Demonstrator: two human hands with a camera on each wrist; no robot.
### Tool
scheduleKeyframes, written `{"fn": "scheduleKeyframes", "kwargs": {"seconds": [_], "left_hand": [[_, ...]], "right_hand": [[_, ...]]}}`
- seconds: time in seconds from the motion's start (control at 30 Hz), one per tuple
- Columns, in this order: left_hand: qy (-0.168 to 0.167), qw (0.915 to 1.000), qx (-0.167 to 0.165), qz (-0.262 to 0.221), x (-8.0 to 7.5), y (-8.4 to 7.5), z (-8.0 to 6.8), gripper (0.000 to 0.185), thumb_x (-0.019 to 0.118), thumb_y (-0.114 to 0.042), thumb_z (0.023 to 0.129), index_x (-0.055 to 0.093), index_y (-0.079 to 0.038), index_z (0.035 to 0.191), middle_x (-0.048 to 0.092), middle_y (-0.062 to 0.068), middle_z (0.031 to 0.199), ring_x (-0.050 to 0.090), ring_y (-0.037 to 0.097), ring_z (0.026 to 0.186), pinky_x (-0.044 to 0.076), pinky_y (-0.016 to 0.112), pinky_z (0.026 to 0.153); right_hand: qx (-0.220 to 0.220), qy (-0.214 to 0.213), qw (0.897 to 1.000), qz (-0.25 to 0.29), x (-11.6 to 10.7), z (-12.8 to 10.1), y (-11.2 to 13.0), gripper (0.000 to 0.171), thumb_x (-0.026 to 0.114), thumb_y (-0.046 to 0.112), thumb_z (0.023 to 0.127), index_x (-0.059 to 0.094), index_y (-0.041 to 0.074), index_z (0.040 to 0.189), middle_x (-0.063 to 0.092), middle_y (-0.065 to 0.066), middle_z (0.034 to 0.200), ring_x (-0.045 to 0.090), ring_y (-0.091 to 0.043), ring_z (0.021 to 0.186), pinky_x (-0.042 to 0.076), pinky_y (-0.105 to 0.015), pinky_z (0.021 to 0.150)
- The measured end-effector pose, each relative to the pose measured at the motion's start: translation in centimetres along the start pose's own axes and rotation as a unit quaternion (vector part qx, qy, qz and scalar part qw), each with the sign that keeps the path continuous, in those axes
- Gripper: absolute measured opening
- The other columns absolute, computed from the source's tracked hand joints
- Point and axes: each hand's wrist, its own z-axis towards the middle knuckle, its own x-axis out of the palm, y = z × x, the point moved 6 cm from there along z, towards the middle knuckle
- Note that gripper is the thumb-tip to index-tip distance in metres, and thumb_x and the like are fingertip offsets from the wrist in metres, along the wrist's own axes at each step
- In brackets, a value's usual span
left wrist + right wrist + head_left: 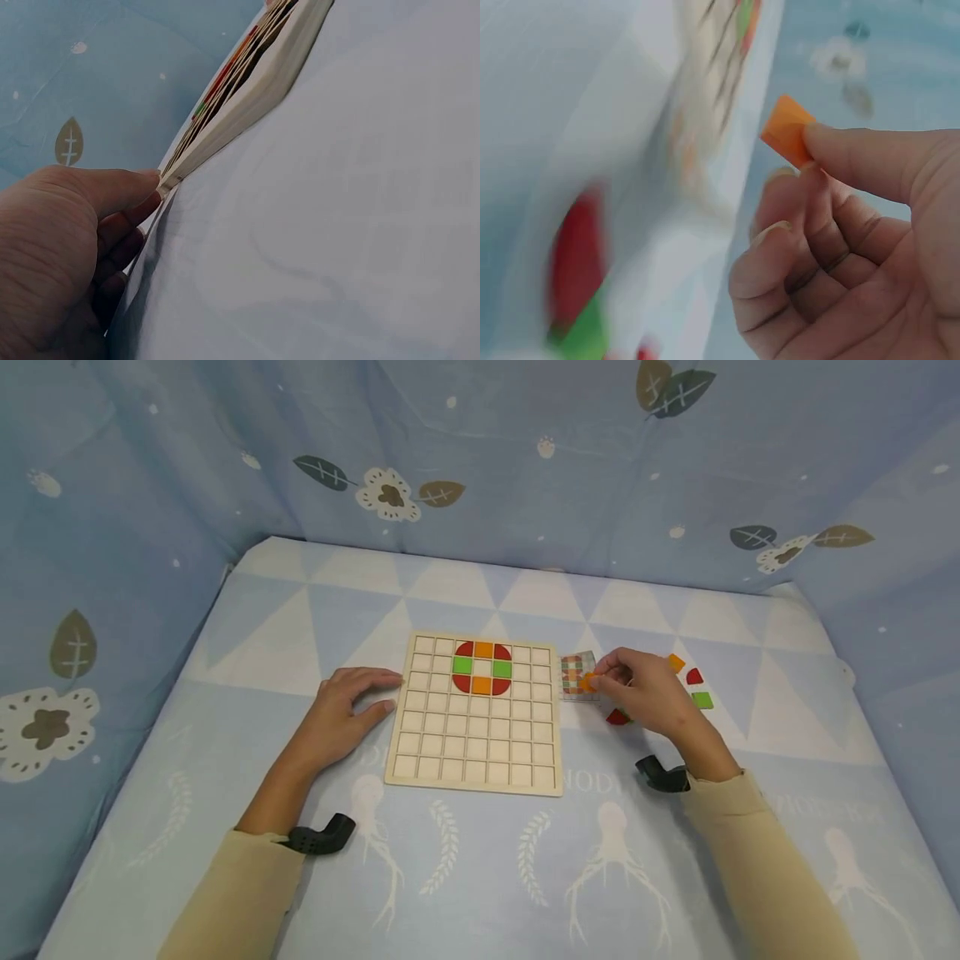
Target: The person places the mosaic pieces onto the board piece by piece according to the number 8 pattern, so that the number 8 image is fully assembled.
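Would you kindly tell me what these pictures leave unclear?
Head view: the card, its pattern too small, partly behind the orange tile.
Left wrist view: the board, one end cut off by the top edge.
Right wrist view: the red tile, its outline blurred.

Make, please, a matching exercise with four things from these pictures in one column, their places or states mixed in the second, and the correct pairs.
1. Left hand
2. Grid board
3. Right hand
4. Picture card

A. Pinches an orange piece
B. Lies beside the board's right edge
C. Bears a ring of coloured pieces
D. Touches the board's left edge

Pairs: 1-D, 2-C, 3-A, 4-B
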Motion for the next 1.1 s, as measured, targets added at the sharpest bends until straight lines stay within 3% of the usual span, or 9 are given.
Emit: {"fn": "scheduleKeyframes", "kwargs": {"seconds": [0.2,0.4,0.63,1.1], "left_hand": [[0.002,1.0000,-0.003,-0.006,0.1,-0.1,0.1,0.035,0.066,-0.028,0.093,0.061,-0.028,0.128,0.054,-0.012,0.133,0.036,0.014,0.131,0.027,0.045,0.108],[0.002,1.0000,-0.003,-0.003,0.1,0.0,0.0,0.035,0.065,-0.030,0.093,0.061,-0.028,0.128,0.054,-0.012,0.133,0.037,0.014,0.131,0.025,0.047,0.108],[-0.001,0.9999,-0.007,-0.007,-0.1,0.1,0.0,0.034,0.064,-0.032,0.094,0.061,-0.031,0.127,0.054,-0.014,0.132,0.036,0.013,0.130,0.027,0.047,0.107],[-0.003,0.9999,-0.008,-0.011,-0.1,0.2,0.1,0.033,0.064,-0.032,0.094,0.061,-0.030,0.127,0.054,-0.013,0.132,0.037,0.013,0.130,0.026,0.047,0.106]], "right_hand": [[-0.068,0.054,0.996,0.010,3.5,1.8,5.5,0.008,0.065,0.023,0.093,0.063,0.015,0.092,0.062,0.000,0.081,0.054,-0.017,0.073,0.047,-0.031,0.062],[-0.125,0.092,0.988,-0.016,7.5,3.4,8.4,0.009,0.062,0.023,0.095,0.062,0.015,0.091,0.059,0.003,0.077,0.053,-0.014,0.070,0.047,-0.030,0.065],[-0.137,0.115,0.984,-0.024,9.7,4.4,9.5,0.009,0.059,0.022,0.096,0.063,0.016,0.092,0.060,0.005,0.080,0.053,-0.013,0.072,0.047,-0.029,0.068],[-0.148,0.124,0.980,-0.044,10.4,4.6,9.9,0.007,0.059,0.021,0.096,0.063,0.016,0.093,0.060,0.006,0.081,0.054,-0.012,0.072,0.047,-0.028,0.066]]}}
